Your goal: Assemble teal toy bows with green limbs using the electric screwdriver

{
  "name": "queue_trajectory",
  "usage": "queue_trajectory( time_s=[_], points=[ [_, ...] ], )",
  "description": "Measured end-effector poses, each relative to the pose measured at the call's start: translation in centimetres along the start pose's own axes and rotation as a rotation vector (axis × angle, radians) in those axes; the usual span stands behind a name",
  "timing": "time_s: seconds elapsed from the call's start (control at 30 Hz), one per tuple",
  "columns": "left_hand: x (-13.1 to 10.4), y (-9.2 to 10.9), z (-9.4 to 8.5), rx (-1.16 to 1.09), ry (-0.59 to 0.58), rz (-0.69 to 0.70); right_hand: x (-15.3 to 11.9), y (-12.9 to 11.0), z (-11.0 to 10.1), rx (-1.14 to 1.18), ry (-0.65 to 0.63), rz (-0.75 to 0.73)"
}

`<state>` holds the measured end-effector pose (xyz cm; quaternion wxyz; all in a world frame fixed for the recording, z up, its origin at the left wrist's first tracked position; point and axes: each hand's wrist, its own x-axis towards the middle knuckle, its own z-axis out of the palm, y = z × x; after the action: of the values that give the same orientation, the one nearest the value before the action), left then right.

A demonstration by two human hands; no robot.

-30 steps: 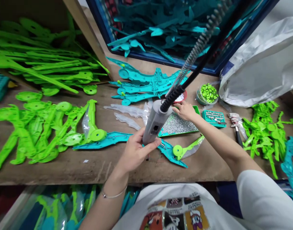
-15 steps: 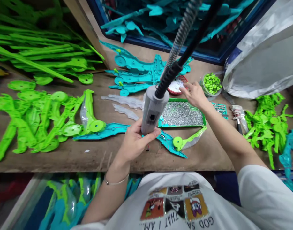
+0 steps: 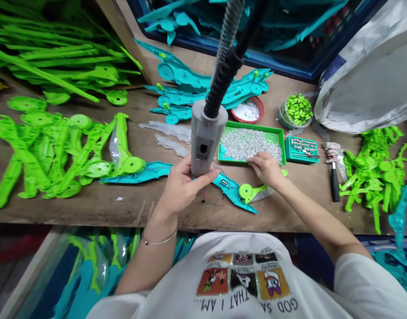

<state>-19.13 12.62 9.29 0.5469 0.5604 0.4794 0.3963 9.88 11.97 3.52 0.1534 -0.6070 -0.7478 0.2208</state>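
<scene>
My left hand [image 3: 186,184] is wrapped round the lower end of a grey hanging screwdriver [image 3: 208,133], above a long blue part [image 3: 232,190] lying on the bench. Wires and a small metal piece show on the blue part. Green pieces [image 3: 132,165] are joined at its left side and near its right end. My right hand [image 3: 266,168] is at the front edge of a green tray [image 3: 279,137] of small silvery screws, its fingers pinched together. Whatever the fingertips hold, if anything, is too small to make out.
Green parts [image 3: 40,155] pile up on the left, with more [image 3: 383,173] on the right. Blue parts [image 3: 186,95] lie behind the screwdriver. A red basket [image 3: 261,108], a tub of green bits [image 3: 298,110], a teal box [image 3: 302,156] and a black-handled tool [image 3: 335,181] are nearby.
My right hand has come down from beside the red basket to the tray's front edge, and its fingers have drawn together. My left hand still holds the screwdriver.
</scene>
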Motion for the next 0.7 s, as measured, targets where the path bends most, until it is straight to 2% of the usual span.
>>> queue_trajectory(
  time_s=[0.07, 0.17, 0.3, 0.4, 0.53, 0.7],
  points=[
    [-0.2, 0.0, 0.1, 0.001, -0.007, -0.014, 0.7, -0.1, 0.2, 0.018, 0.011, -0.003],
    [-0.6, -0.1, 0.2, 0.009, -0.035, -0.021, 0.8, -0.6, 0.5, 0.067, -0.047, -0.039],
    [-0.7, -0.1, 0.3, 0.020, -0.026, -0.014, 0.6, -0.9, 0.8, 0.067, 0.004, -0.015],
    [-0.7, 0.1, 0.3, 0.029, -0.039, -0.022, 0.6, -0.9, 1.0, 0.105, -0.030, -0.051],
    [-0.7, 0.1, 0.4, 0.011, -0.040, -0.034, 0.4, -0.9, 1.2, 0.175, 0.043, -0.006],
    [-0.7, 0.0, 0.6, 0.002, -0.057, -0.023, 0.3, -0.5, 1.2, 0.220, 0.019, -0.017]
  ],
)
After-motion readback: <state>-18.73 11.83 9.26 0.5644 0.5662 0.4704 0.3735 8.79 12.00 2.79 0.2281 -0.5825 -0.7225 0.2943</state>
